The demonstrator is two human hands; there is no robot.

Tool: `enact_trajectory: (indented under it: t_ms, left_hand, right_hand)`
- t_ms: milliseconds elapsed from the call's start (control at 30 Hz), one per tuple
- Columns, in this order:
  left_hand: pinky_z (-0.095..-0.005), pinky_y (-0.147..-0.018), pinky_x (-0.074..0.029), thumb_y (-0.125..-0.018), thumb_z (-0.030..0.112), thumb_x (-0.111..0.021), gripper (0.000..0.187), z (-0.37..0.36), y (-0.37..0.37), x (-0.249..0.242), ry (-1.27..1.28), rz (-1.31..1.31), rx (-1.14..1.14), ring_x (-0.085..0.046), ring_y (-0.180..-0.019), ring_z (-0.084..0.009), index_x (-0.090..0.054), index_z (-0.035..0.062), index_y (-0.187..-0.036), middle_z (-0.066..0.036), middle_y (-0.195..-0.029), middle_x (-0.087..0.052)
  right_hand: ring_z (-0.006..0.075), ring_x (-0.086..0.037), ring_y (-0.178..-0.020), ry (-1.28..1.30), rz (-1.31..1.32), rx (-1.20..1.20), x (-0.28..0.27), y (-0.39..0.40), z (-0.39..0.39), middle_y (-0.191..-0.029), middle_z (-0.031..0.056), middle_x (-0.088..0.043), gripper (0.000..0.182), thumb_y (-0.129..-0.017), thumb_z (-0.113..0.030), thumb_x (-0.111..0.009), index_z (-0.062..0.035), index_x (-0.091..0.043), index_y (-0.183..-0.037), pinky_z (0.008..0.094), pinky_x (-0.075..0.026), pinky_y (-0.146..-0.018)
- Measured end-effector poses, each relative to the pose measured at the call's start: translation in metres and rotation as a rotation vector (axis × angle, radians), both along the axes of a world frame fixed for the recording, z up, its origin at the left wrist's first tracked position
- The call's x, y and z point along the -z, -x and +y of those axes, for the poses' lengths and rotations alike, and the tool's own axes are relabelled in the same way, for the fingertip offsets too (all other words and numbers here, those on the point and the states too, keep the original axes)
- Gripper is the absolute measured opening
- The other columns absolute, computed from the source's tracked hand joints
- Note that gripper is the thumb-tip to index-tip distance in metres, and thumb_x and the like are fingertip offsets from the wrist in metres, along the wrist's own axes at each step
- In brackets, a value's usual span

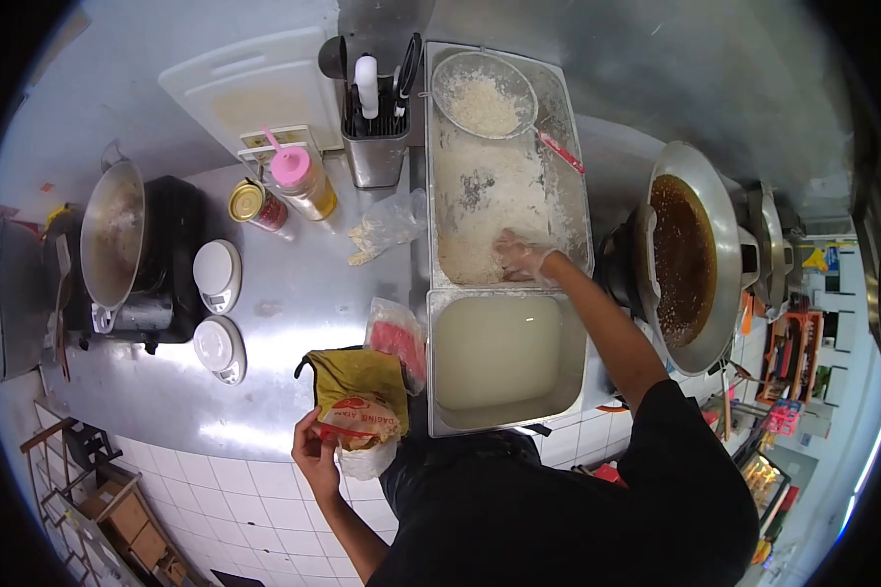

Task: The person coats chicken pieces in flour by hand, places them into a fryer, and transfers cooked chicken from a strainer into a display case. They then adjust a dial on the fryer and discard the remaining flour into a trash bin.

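My left hand (315,452) pinches the edge of a paper food bag (367,455) with red print reading "DAGING AYAM". The bag lies at the counter's front edge over a folded yellow-green cloth (362,375), and some light brown food shows at its mouth. In a clear plastic glove, my right hand (524,257) reaches into a metal tray of flour (489,201). Its flour-coated fingers look apart and touch the flour near the tray's front end. Against that tray stands a second metal pan (579,362) of cloudy pale liquid (494,350).
A red-handled strainer (485,95) rests over the flour tray. To the right stands a wok of brown oil (683,259). Leftward are a clear plastic bag (392,225), a pink-lidded jar (299,176), a can (255,203), two white scales (215,269) and a pan on a stove (115,235).
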State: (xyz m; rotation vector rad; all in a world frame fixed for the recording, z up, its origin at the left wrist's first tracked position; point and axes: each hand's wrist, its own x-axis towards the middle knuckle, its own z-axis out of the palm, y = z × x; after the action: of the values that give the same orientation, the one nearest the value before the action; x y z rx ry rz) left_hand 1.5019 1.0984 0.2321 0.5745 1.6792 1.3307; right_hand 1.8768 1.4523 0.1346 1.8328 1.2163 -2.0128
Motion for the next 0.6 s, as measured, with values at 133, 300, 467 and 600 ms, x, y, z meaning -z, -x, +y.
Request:
enact_trajectory:
  t_ms: [133, 300, 467, 600]
  left_hand:
    - [-0.0200, -0.064, -0.040, -0.075, -0.004, -0.055, 0.043, 0.000, -0.005, -0.003, -0.020, -0.006, -0.019, -0.048, -0.067, -0.0063, -0.057, -0.0020, -0.118, 0.002, -0.074, -0.050]
    - [-0.0201, -0.064, -0.040, -0.076, -0.003, -0.057, 0.043, -0.004, -0.009, -0.002, -0.030, -0.014, -0.031, -0.047, -0.067, -0.0063, -0.057, -0.0018, -0.119, 0.002, -0.074, -0.049]
    - [-0.0200, -0.065, -0.040, -0.078, -0.002, -0.059, 0.041, -0.008, -0.010, 0.001, -0.066, -0.019, -0.055, -0.047, -0.067, -0.0061, -0.057, -0.0013, -0.118, 0.002, -0.074, -0.049]
    - [-0.0198, -0.064, -0.040, -0.079, -0.002, -0.059, 0.039, -0.008, -0.009, 0.002, -0.060, -0.023, -0.037, -0.047, -0.067, -0.0061, -0.057, -0.0008, -0.118, 0.003, -0.074, -0.049]
  right_hand:
    - [0.0286, -0.039, -0.128, -0.218, 0.000, -0.179, -0.014, 0.057, -0.007, -0.147, 0.0130, -0.031, 0.060, -0.093, -0.043, -0.047, -0.0130, -0.028, -0.142, 0.0468, -0.034, -0.103]
    - [0.0295, -0.048, -0.120, -0.458, 0.045, -0.439, 0.034, 0.095, 0.002, -0.133, 0.0165, -0.050, 0.046, -0.096, -0.036, -0.038, -0.0074, -0.049, -0.130, 0.0388, -0.037, -0.101]
    - [0.0270, -0.054, -0.113, -0.528, 0.092, -0.485, 0.021, 0.101, -0.002, -0.123, 0.0188, -0.057, 0.043, -0.095, -0.035, -0.039, -0.0045, -0.056, -0.119, 0.0358, -0.040, -0.097]
    - [0.0211, -0.057, -0.104, -0.899, 0.067, -1.301, 0.028, 0.091, 0.008, -0.123, 0.0118, -0.059, 0.034, -0.091, -0.016, -0.044, -0.0077, -0.055, -0.122, 0.0309, -0.046, -0.090]
